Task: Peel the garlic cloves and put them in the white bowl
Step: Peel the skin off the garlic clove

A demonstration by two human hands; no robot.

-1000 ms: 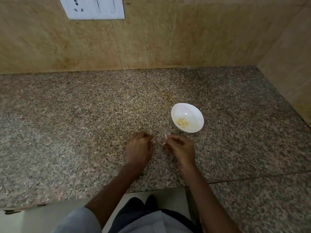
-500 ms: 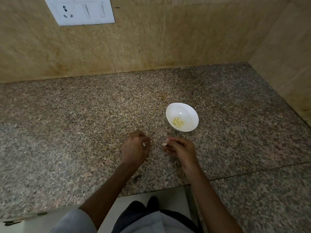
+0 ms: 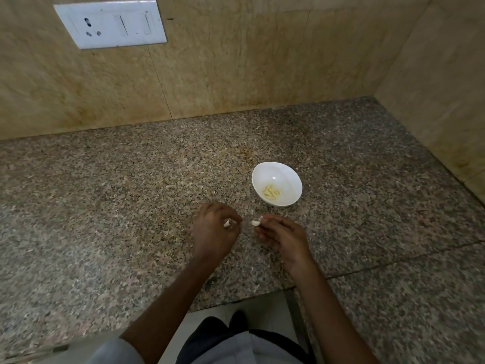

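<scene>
Down low over the speckled granite countertop (image 3: 105,206) with both hands, close together and just short of touching. Pinching a garlic clove (image 3: 256,222) in the right hand (image 3: 283,237), right out at the tips of thumb and forefinger, with the pale clove poking leftward toward the other hand. Over on the left hand (image 3: 214,232): knuckles up, fingers curled under, nipping a small white piece (image 3: 227,222) between thumb and bent fingers. Clove or loose skin? Too small to call. Between the two pieces, a narrow gap of bare stone, no contact.

Just beyond the right hand's fingertips, standing upright on the countertop, the white bowl (image 3: 286,177), near but apart from both hands. Inside it, heaped at the bottom, a little cluster of yellowish peeled cloves (image 3: 271,191).

Behind all that, beige tiled wall (image 3: 236,61) meeting the stone and turning a corner at the right. Up at top left, a white switch plate (image 3: 110,23) with a socket and rocker switches. At the bottom edge, forearms reaching in, a grey sleeve (image 3: 115,350) on the left one, dark clothing and pale floor past the counter's front lip.
</scene>
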